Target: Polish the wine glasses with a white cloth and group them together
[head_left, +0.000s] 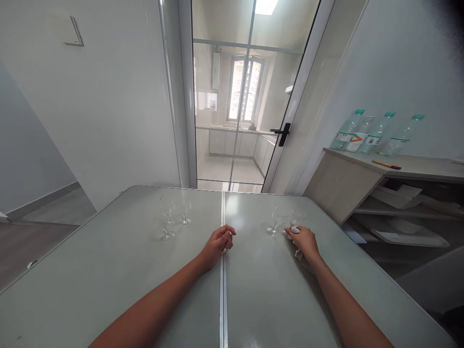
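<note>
Starting at your far left, a switch plate sits on the pale wall. Below and to the right of it, two clear stemmed glasses stand near each other on your table: the nearer glass and, just behind it to the right, the farther glass. Their bowls are faint against the tabletop.

Next comes your left hand, resting near the metal strip that divides the table, partly open with its fingers loosely bent. Beyond the table's far edge is a glass door with a black handle.

Right of the strip, another stemmed glass stands apart from your fingers. Just beside it is a fourth glass, and your right hand reaches to its lower part. That hand pinches a crumpled white tissue; you cannot tell whether it grips the glass too.

Farther right, a wooden cabinet carries four plastic bottles in a row against the wall, with a pen-like stick lying before them. Papers fill the shelves below.
</note>
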Demonstrator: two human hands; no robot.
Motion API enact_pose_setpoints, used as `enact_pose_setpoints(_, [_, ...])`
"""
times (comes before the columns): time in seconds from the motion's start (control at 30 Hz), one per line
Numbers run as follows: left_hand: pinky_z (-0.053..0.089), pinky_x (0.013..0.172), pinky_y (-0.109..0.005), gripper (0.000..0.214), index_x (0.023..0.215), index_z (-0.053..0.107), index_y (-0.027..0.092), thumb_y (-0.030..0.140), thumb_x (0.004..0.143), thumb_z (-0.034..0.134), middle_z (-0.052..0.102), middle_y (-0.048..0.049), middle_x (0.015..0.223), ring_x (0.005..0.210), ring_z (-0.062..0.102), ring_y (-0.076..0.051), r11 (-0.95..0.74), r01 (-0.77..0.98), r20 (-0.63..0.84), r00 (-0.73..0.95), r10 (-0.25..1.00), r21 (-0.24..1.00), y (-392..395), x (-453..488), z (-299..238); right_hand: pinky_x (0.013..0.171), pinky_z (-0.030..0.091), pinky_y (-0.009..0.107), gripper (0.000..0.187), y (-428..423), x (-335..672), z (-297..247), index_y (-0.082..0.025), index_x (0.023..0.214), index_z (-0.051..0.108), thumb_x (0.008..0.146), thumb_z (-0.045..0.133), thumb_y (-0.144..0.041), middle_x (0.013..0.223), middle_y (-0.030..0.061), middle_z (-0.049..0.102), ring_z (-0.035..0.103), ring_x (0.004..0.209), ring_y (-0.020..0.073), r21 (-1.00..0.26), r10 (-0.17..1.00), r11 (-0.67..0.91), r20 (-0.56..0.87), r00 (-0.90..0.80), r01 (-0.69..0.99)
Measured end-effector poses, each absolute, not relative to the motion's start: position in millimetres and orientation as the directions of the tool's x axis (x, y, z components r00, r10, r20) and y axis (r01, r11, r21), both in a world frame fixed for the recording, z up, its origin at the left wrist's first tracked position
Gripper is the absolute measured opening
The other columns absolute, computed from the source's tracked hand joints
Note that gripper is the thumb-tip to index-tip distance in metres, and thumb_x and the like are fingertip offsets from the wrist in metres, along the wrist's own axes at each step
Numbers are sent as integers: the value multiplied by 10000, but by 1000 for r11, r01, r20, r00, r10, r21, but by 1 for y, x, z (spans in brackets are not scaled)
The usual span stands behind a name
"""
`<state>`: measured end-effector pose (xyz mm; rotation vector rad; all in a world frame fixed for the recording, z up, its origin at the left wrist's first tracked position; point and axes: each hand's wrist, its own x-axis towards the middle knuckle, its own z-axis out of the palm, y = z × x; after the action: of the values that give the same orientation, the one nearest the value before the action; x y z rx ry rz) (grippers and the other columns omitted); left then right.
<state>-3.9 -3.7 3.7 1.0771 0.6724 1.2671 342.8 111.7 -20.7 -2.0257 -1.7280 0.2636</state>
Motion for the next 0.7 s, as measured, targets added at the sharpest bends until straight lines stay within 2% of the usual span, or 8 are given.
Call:
enact_pose_setpoints(0.17, [303, 651, -282, 342, 932, 636, 179, 519, 893, 623, 358, 47, 598, 586, 344, -127, -50, -411, 159, 237, 958, 910, -4, -4, 4, 611, 435, 291, 427, 102, 339, -6, -166, 951, 756, 820, 595, -539, 926, 144, 767, 710, 835, 286, -405, 978, -108, 121, 171, 908])
enact_pose_setpoints(0.33, [304, 637, -275, 325, 912, 637, 174, 498, 901, 620, 362, 52, 573, 571, 342, -120, -55, -416, 161, 223, 962, 907, 0, -5, 1, 561, 410, 323, 304, 68, 335, 37, -149, 855, 741, 773, 687, -436, 893, 200, 737, 706, 773, 326, -146, 954, -288, 37, 296, 946])
enact_pose_setpoints(0.4, [312, 631, -273, 327, 902, 639, 169, 495, 905, 614, 373, 50, 574, 563, 346, -116, -58, -427, 158, 202, 967, 902, 2, -6, 0, 550, 389, 318, 249, 48, 319, 58, -164, 806, 724, 810, 649, -402, 820, 178, 721, 689, 720, 307, -113, 951, -277, 110, 289, 954])
enact_pose_setpoints(0.47, [323, 628, -270, 330, 888, 640, 165, 493, 907, 608, 392, 44, 595, 563, 365, -112, -46, -446, 141, 182, 973, 894, 3, -6, 0, 565, 377, 304, 234, 26, 289, 78, -194, 822, 708, 883, 558, -363, 767, 132, 702, 665, 692, 267, -144, 936, -134, 308, 173, 980])
enact_pose_setpoints(0.53, [336, 619, -267, 321, 866, 635, 166, 484, 903, 609, 420, 36, 627, 564, 385, -107, -21, -475, 109, 158, 981, 880, 5, -6, 1, 628, 393, 281, 171, 8, 243, 95, -233, 935, 696, 885, 533, -228, 905, 84, 719, 662, 757, 220, -188, 869, 195, 488, -81, 963])
enact_pose_setpoints(0.57, [343, 612, -266, 310, 859, 633, 166, 474, 895, 617, 439, 30, 647, 565, 394, -105, -14, -493, 95, 139, 986, 870, 6, -5, 0, 659, 402, 269, 204, 2, 217, 102, -247, 978, 686, 865, 534, -172, 974, 64, 716, 661, 790, 204, -202, 828, 375, 512, -229, 905])
enact_pose_setpoints(0.63, [364, 607, -269, 274, 856, 630, 168, 442, 858, 652, 498, 10, 701, 591, 434, -111, -35, -536, 84, 69, 994, 843, 9, -5, -3, 663, 398, 254, 240, -2, 160, 112, -263, 1018, 673, 858, 545, -138, 1017, 39, 700, 649, 778, 181, -224, 739, 608, 510, -441, 762])
enact_pose_setpoints(0.7, [383, 613, -274, 245, 881, 632, 178, 405, 810, 693, 554, -10, 760, 661, 491, -135, -86, -553, 88, -24, 996, 828, 12, -6, -8, 639, 380, 243, 289, 6, 106, 118, -281, 1129, 653, 880, 568, -164, 1120, 26, 678, 633, 756, 158, -231, 662, 727, 485, -571, 646])
